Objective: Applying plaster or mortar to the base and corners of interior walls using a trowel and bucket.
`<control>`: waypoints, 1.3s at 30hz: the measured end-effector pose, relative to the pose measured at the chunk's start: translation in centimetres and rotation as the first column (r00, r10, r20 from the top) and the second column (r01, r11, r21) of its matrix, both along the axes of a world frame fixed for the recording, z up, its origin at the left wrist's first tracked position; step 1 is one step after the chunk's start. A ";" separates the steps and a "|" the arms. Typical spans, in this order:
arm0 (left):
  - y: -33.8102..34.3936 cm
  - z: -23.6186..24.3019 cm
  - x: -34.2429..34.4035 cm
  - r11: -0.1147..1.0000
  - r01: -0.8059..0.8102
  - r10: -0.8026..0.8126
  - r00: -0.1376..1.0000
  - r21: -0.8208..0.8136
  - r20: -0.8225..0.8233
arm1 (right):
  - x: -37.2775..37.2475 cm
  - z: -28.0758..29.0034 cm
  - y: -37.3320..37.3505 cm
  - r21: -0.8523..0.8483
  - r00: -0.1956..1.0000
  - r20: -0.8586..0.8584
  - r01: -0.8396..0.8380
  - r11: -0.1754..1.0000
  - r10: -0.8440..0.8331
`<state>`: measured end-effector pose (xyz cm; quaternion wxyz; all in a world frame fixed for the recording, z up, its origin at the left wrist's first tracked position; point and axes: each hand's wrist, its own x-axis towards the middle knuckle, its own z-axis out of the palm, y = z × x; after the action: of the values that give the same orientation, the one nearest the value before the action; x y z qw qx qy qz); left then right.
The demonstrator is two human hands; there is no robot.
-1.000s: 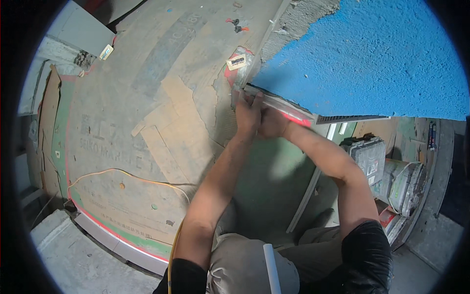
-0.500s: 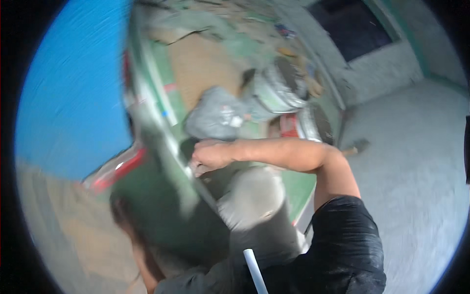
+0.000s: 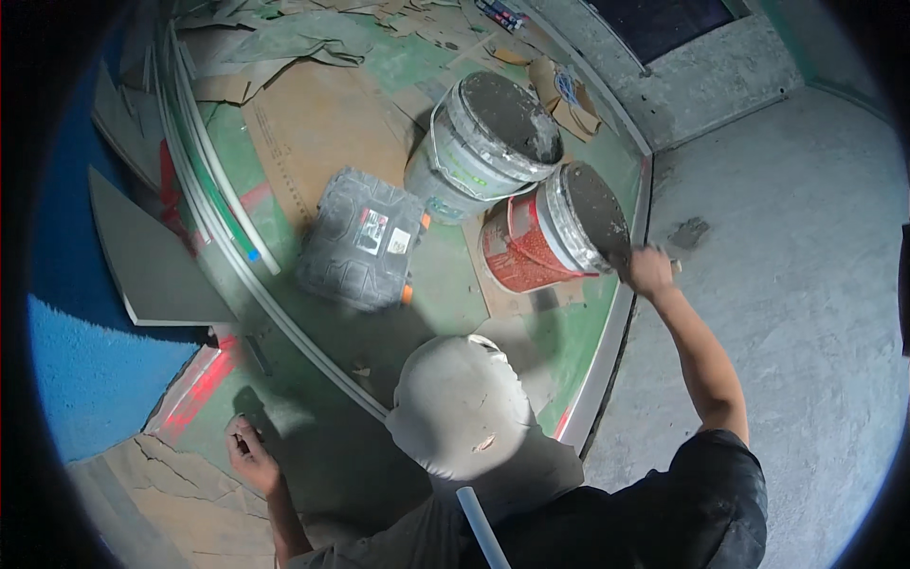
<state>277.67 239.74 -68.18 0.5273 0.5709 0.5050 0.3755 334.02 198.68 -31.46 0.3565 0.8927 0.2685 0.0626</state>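
Note:
My left hand [image 3: 254, 455] is low at the left, fingers curled, over green flooring beside a red-marked edge [image 3: 199, 389]; whatever it may hold is too small to make out. My right hand [image 3: 650, 269] is closed on a light tool handle [image 3: 675, 266] beside a red bucket [image 3: 521, 254] of grey mixture, which rests tilted; the tool's head is hidden. A larger white bucket [image 3: 436, 180] of similar mixture stands behind it. My pale trouser knee [image 3: 460, 403] is below both buckets.
A grey tool case [image 3: 360, 237] lies left of the buckets. Long white and green strips [image 3: 227, 218], cut boards [image 3: 152, 266], a blue textured surface [image 3: 85, 379] and cardboard [image 3: 322, 123] lie leftward and behind. Grey concrete floor [image 3: 758, 284] and a wall with a dark opening [image 3: 654, 28] are rightward.
My view has swung right to the buckets. My hands left the blue surface's edge and moved apart; my right arm reached out to the handle by the red bucket.

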 end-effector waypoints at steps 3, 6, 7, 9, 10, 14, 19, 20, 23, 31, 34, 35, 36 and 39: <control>1.7 -0.7 0.7 0.992 -0.011 0.014 1.000 0.123 -0.024 | 0.2 -1.3 -2.9 -0.194 0.985 -0.132 0.084 0.977 -0.110; 3.8 2.3 3.0 0.946 0.191 -0.183 0.982 0.260 -0.055 | 1.5 -3.0 -3.5 -0.227 0.921 -0.276 0.214 0.950 -0.274; 4.8 6.0 4.7 0.862 0.279 -0.272 0.959 0.423 -0.076 | 0.5 -3.3 -3.9 -0.111 0.921 -0.225 0.300 0.948 -0.318; 7.8 13.8 7.1 0.623 0.341 -0.358 0.924 0.704 -0.131 | -1.4 -3.9 -4.3 0.014 0.914 -0.189 0.369 0.929 -0.360; 9.2 17.3 8.3 0.484 0.317 -0.362 0.921 0.816 -0.144 | -2.2 -4.3 -4.3 0.072 0.924 -0.169 0.359 0.930 -0.344; 11.2 28.6 12.3 0.087 0.217 -0.470 0.869 0.972 -0.152 | -6.6 -6.8 -5.9 0.161 0.938 -0.124 0.340 0.927 -0.323; 3.5 34.7 13.7 -0.039 0.635 -0.907 0.301 0.771 -0.294 | -13.6 -5.9 -6.5 0.312 0.959 -0.032 0.278 0.908 -0.282; 2.1 34.9 13.7 -0.092 0.700 -0.947 0.158 0.708 -0.280 | -14.9 -4.8 -6.4 0.316 0.953 -0.039 0.298 0.901 -0.301; -1.9 30.4 11.3 -0.292 0.681 -0.890 0.064 0.671 -0.452 | -15.9 -3.0 -9.4 0.239 0.971 -0.040 0.236 0.942 -0.234; -3.7 26.0 4.7 -0.268 0.872 -0.826 0.011 0.410 -0.564 | -10.4 -1.7 -0.7 0.522 0.584 -0.788 0.802 -0.291 0.196; -7.2 22.9 5.0 0.091 0.427 -0.842 0.515 0.900 -0.159 | -11.2 -5.7 -5.1 0.408 0.462 -0.821 0.885 -0.222 0.336; -7.6 22.5 4.3 0.188 0.415 -0.809 0.580 0.890 -0.100 | -13.0 -8.0 -3.1 0.457 0.505 -0.815 0.862 -0.220 0.285; -7.9 22.3 3.5 0.284 0.393 -0.767 0.640 0.875 -0.039 | -14.8 -9.7 -1.6 0.485 0.505 -0.822 0.863 -0.142 0.262; -7.7 21.5 2.1 0.261 0.354 -0.645 0.756 0.898 -0.110 | -24.7 -11.0 10.5 0.564 0.495 -0.826 0.740 0.367 0.269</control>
<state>279.74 232.03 -46.67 0.3083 0.8271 -0.0563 0.4665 309.35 209.14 -42.49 -0.3513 0.8731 0.1622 -0.2965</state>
